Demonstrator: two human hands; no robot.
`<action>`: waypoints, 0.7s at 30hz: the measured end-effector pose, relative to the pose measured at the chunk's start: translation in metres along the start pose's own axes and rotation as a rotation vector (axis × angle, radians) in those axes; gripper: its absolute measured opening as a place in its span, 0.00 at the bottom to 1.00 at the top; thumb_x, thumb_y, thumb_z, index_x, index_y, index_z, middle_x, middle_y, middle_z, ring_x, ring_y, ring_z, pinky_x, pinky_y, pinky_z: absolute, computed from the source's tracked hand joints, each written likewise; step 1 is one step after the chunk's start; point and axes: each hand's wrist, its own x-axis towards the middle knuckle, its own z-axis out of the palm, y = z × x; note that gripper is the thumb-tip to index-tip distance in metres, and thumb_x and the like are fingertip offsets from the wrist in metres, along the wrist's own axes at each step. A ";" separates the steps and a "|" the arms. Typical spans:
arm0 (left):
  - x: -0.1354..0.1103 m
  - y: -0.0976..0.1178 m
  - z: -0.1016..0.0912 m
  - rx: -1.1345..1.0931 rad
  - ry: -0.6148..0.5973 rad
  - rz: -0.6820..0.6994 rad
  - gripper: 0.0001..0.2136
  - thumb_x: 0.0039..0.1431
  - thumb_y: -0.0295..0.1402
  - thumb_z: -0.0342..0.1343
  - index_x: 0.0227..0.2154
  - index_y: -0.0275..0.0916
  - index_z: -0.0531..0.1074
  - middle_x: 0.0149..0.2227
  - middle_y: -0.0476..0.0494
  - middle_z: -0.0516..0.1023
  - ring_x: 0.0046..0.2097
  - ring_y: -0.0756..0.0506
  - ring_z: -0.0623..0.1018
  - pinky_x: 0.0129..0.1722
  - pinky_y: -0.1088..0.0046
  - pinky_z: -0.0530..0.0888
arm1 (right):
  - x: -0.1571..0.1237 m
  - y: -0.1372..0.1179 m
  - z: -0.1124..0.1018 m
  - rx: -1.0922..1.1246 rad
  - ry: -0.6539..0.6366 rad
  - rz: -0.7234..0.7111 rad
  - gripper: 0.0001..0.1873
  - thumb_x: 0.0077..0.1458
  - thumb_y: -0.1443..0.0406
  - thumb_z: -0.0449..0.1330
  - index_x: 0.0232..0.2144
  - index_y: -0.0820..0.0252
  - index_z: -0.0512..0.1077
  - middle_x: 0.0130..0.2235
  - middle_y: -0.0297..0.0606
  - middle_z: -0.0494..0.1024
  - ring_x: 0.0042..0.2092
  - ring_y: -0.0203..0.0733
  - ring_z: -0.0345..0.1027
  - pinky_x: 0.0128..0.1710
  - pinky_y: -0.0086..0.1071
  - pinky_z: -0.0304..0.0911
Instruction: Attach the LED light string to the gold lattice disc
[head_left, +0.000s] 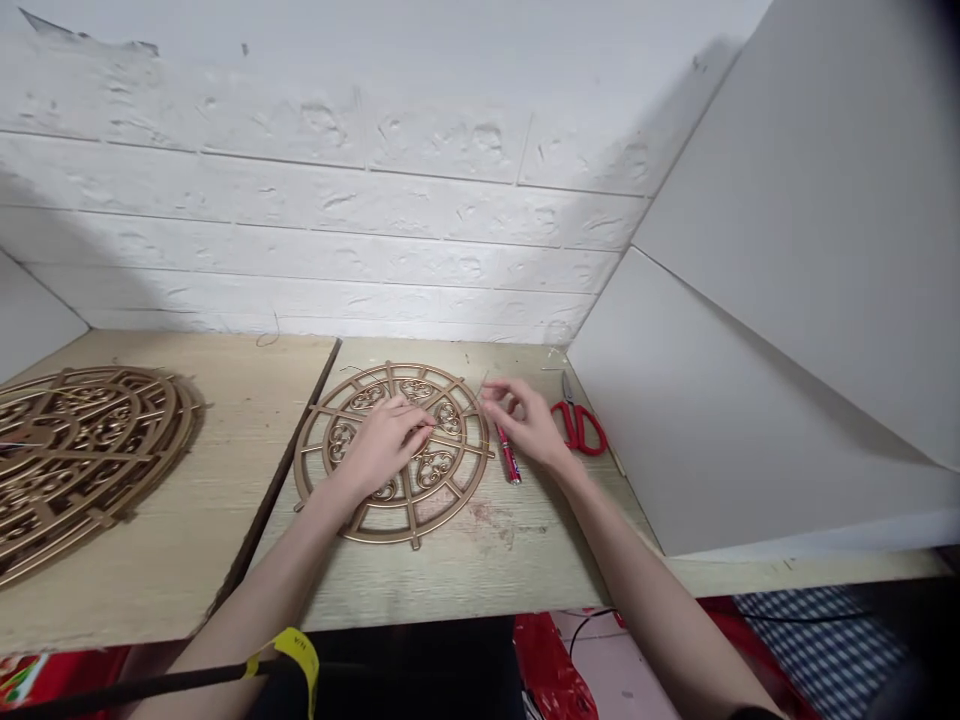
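A round gold-coloured openwork panel point(412, 530) with scroll ornaments lies flat on the table. My left hand point(386, 440) rests over its middle, thumb and fingertips pinched together beside a scroll; what they hold is too small to make out. Just past the panel's right rim, my right hand point(529, 420) is raised with thumb and index finger closed together. A thin strand seems to stick up at those fingertips, but I cannot tell its kind. Under the right hand lies a red pen-like tube point(510, 460). Red-handled scissors point(589, 430) lie right of that hand.
Several similar gold panels point(150, 420) are stacked on the left board, across a dark gap point(277, 480). A white brick-pattern wall point(420, 220) stands behind, and a white panel point(675, 430) to the right. A black cable with a yellow tag point(300, 655) crosses the lower left.
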 end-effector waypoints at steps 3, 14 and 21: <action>0.001 0.000 0.001 -0.015 0.023 0.008 0.11 0.61 0.33 0.47 0.38 0.38 0.75 0.36 0.43 0.76 0.41 0.44 0.71 0.43 0.64 0.66 | 0.010 -0.009 0.009 -0.080 -0.230 -0.234 0.28 0.51 0.56 0.64 0.54 0.55 0.66 0.55 0.45 0.66 0.56 0.49 0.58 0.53 0.43 0.57; 0.005 -0.007 0.000 -0.296 0.146 -0.145 0.09 0.57 0.34 0.52 0.33 0.38 0.77 0.33 0.45 0.79 0.36 0.46 0.75 0.40 0.68 0.69 | 0.011 -0.017 0.016 0.009 -0.256 -0.206 0.06 0.57 0.64 0.58 0.31 0.58 0.75 0.48 0.42 0.69 0.53 0.45 0.62 0.54 0.43 0.56; 0.006 -0.008 0.002 -0.553 0.165 -0.277 0.09 0.54 0.35 0.54 0.32 0.37 0.76 0.30 0.45 0.79 0.32 0.47 0.77 0.35 0.71 0.72 | 0.007 -0.020 0.008 0.200 -0.294 -0.031 0.12 0.59 0.58 0.56 0.29 0.60 0.72 0.35 0.37 0.74 0.39 0.40 0.67 0.42 0.33 0.61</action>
